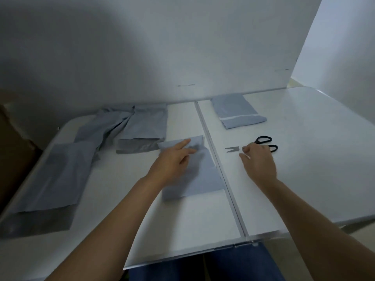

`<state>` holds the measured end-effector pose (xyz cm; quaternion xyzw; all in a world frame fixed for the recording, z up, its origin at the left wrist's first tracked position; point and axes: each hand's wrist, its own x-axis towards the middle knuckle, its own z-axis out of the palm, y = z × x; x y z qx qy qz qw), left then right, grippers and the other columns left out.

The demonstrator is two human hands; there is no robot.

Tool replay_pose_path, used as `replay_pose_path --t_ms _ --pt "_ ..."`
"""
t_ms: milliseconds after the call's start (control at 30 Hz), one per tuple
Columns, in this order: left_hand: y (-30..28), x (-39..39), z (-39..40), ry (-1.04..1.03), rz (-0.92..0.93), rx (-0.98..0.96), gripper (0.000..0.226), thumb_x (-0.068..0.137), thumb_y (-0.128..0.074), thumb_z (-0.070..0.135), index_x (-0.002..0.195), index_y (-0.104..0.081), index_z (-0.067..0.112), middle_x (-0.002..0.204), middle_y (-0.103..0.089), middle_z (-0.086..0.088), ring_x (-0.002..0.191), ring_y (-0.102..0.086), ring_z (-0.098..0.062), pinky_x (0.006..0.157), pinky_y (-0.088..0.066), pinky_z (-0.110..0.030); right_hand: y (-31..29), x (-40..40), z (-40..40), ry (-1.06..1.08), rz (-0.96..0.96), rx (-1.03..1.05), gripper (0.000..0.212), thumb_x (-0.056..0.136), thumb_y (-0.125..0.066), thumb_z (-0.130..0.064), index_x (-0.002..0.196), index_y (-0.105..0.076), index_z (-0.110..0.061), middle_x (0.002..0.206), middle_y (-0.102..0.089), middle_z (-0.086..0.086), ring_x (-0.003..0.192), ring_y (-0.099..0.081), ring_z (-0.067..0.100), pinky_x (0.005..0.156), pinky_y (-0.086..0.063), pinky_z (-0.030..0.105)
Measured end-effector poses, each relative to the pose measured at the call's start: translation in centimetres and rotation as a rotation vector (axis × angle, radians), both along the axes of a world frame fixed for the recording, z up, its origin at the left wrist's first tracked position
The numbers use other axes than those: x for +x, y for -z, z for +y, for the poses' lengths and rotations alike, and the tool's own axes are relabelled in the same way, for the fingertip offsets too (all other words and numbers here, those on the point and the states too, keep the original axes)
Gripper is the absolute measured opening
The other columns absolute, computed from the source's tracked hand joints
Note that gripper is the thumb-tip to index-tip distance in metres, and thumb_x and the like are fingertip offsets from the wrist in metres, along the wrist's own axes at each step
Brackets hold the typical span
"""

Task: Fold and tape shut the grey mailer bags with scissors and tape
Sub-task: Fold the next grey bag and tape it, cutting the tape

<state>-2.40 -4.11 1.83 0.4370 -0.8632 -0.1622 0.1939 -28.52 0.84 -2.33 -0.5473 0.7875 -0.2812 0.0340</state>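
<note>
A grey mailer bag (203,179) lies folded on the white table (182,226), just left of the centre seam. My left hand (172,161) presses on its upper part with the fingers stretched out. Right of the seam lie black-handled scissors (263,139), their blades spread in a V that points left. My right hand (257,161) is on top of the scissors, fingers curled over their middle, so the pivot is hidden. I see no tape roll.
Another folded grey bag (237,114) with a white strip sits at the back right. Unfolded and crumpled grey bags (113,126) lie at the back left, and a long one (58,179) reaches the left front edge. A white board (182,47) walls off the back.
</note>
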Motion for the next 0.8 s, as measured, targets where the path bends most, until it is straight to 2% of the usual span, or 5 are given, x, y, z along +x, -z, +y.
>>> replay_pose_path --t_ms 100,200,333,600,800 --pt "-0.4 -1.5 -0.6 0.002 0.089 0.065 0.035 0.095 -0.051 0.007 0.125 -0.064 0.018 0.148 -0.042 0.004 0.123 -0.052 -0.014 0.097 -0.031 -0.011 -1.5 0.9 -1.2 -0.002 -0.251 -0.156 0.011 0.088 -0.067 -0.018 0.093 -0.063 -0.009 0.081 -0.062 -0.003 0.091 -0.059 0.024 0.083 -0.05 0.039" --pt "-1.3 -2.7 -0.9 -0.124 0.339 0.279 0.031 0.096 -0.052 0.008 0.123 -0.064 0.015 0.128 -0.06 0.002 0.113 -0.057 -0.012 0.085 -0.035 -0.001 -4.3 2.9 -2.0 -0.026 -0.81 -0.064 0.003 0.091 -0.06 -0.013 0.091 -0.058 -0.013 0.085 -0.06 0.001 0.081 -0.058 0.014 0.078 -0.048 0.025" --pt "-2.2 -2.3 -1.8 -0.252 0.601 0.593 0.027 0.098 -0.052 0.014 0.121 -0.065 0.018 0.116 -0.066 0.002 0.106 -0.062 -0.014 0.09 -0.048 -0.02 -6.1 5.3 -2.3 -0.162 -1.397 -0.027 0.008 0.095 -0.048 -0.005 0.089 -0.053 -0.007 0.094 -0.058 0.017 0.093 -0.063 0.027 0.097 -0.051 0.039" --pt "-1.8 1.0 -1.7 -0.404 0.916 1.081 0.021 0.099 -0.049 0.016 0.104 -0.067 0.007 0.098 -0.07 -0.006 0.083 -0.065 -0.014 0.071 -0.054 -0.022 -5.7 9.3 -2.6 -0.386 -1.336 0.156 0.029 0.099 -0.05 -0.028 0.114 -0.059 -0.004 0.1 -0.065 0.014 0.1 -0.067 0.037 0.073 -0.052 0.027" --pt "-2.0 2.6 -1.4 -0.391 0.987 1.132 0.018 0.096 -0.053 0.015 0.099 -0.069 0.007 0.095 -0.072 -0.008 0.085 -0.068 -0.016 0.075 -0.054 -0.025 -5.7 10.2 -2.5 -0.535 -1.206 0.255 0.024 0.098 -0.053 -0.026 0.107 -0.064 -0.007 0.104 -0.065 0.015 0.097 -0.069 0.03 0.081 -0.051 0.03"
